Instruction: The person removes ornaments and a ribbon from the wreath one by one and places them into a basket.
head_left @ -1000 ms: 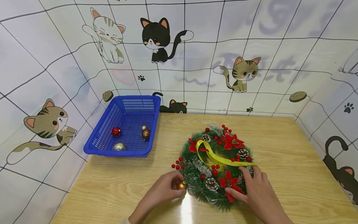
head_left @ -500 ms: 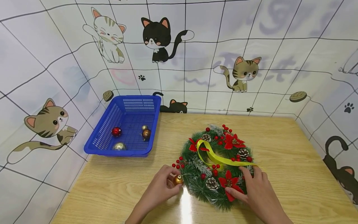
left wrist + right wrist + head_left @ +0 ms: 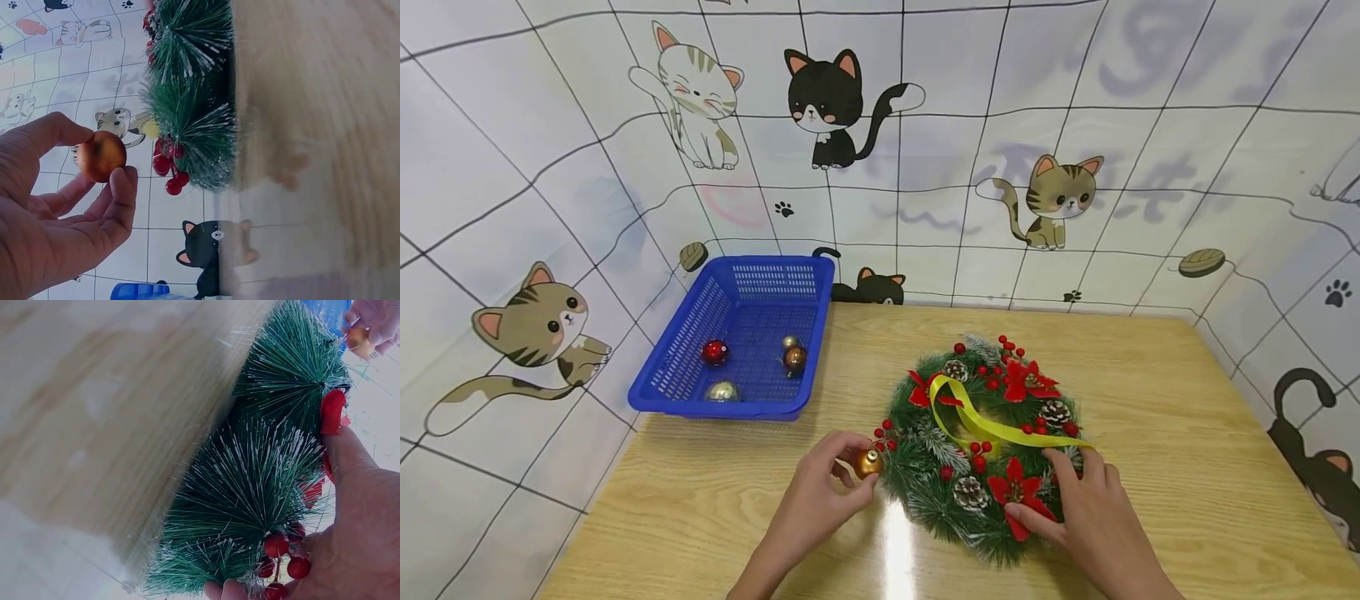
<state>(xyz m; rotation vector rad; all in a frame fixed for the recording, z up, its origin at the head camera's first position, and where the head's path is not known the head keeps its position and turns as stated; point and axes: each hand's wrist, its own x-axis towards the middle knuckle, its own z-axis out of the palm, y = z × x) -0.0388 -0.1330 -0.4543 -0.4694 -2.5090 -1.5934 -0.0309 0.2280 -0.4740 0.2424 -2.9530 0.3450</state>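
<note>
My left hand (image 3: 820,492) pinches a shiny gold Christmas bauble (image 3: 869,463) between thumb and fingers, with its cap facing up toward the head camera. The left wrist view shows the bauble (image 3: 101,156) beside the wreath's red berries (image 3: 169,165). A green Christmas wreath (image 3: 917,479) lies on the table, set with pinecones, berries and red poinsettias. A yellow ribbon (image 3: 996,428) trails across its middle to the right side. There my right hand (image 3: 1097,517) grips the wreath, thumb on the front poinsettia (image 3: 1015,487); in the right wrist view its fingertips (image 3: 232,590) reach round the needles.
At the back left of the wooden table (image 3: 1150,400) stands a blue plastic basket (image 3: 655,367). Inside are a red bauble (image 3: 715,352), a pale gold one (image 3: 722,392), a brown one (image 3: 794,359) and a tiny gold one. A cat-print sheet (image 3: 955,150) encloses the back and sides.
My left hand has carried the gold bauble up and slightly left along the wreath's left edge, nearer the berry sprig. My right hand keeps its place on the wreath.
</note>
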